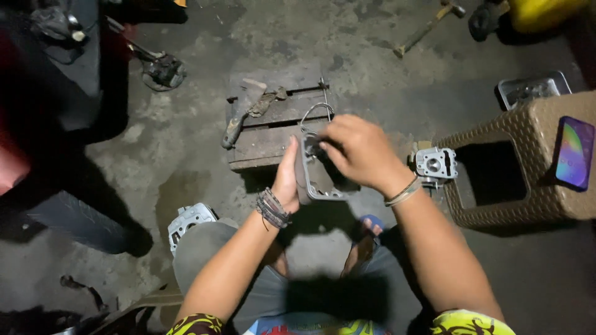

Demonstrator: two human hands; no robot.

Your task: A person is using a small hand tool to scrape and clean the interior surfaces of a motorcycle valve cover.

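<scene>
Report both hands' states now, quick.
Left hand: closed on the grey metal engine cover, gripping its left edge.
Right hand: fingers curled onto the cover's top; whether it grips cannot be told.

Bare forearms, patterned short sleeves, grey shorts

The left hand (287, 180) carries a stack of dark beaded and corded wristbands (272, 208); the right hand (355, 152) wears a thin pale bangle (402, 193); yellow-and-dark patterned sleeves; blue sandal (371, 223).
</scene>
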